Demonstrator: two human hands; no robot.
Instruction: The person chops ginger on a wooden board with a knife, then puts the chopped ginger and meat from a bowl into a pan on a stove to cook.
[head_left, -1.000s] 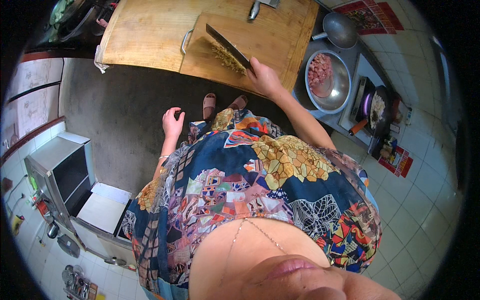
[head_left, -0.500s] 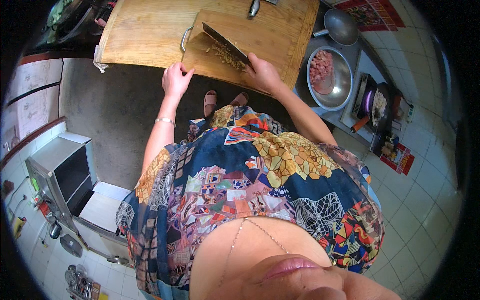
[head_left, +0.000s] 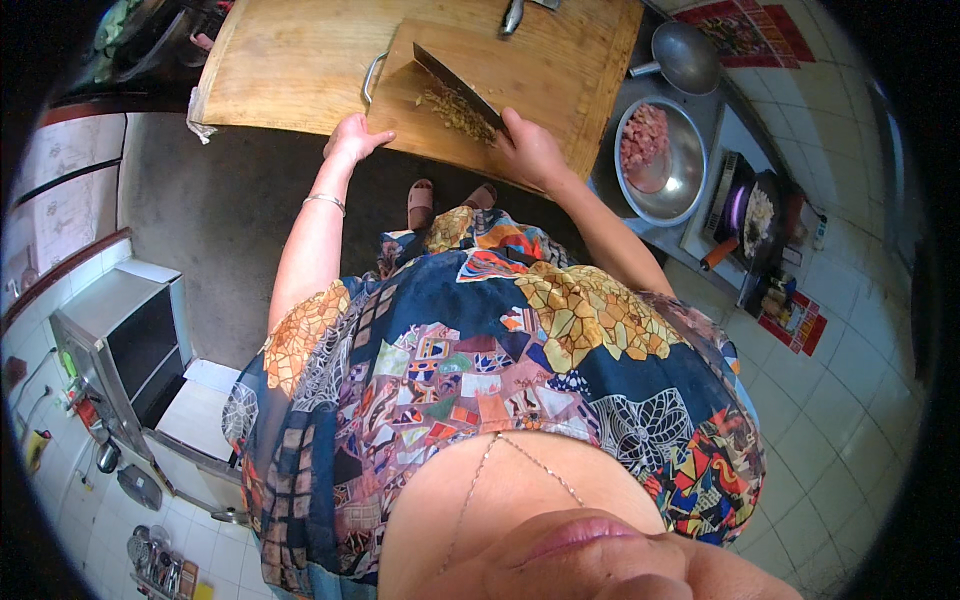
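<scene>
My right hand (head_left: 530, 148) is closed round the handle of a dark-bladed cleaver (head_left: 452, 80), its blade slanting toward the far left over a wooden cutting board (head_left: 550, 100). Beside the blade lies a strip of finely chopped yellowish bits (head_left: 455, 110) on the board. A metal handle (head_left: 372, 78) is fixed at the board's left side. My left hand (head_left: 352, 138) rests at the near edge, by the board's near left corner. Its thumb is spread to the right, away from the fingers, and nothing shows in its grasp.
Under the board is a larger wooden top (head_left: 290, 60). Another handled tool (head_left: 513, 17) lies at its far side. To the right stand a metal bowl with pink meat pieces (head_left: 643, 138), a metal ladle or pan (head_left: 685, 57), and a wok (head_left: 762, 210) over a lit burner.
My left hand has turned slightly at the edge, its thumb now reaching further right. The cleaver and right hand have shifted slightly right.
</scene>
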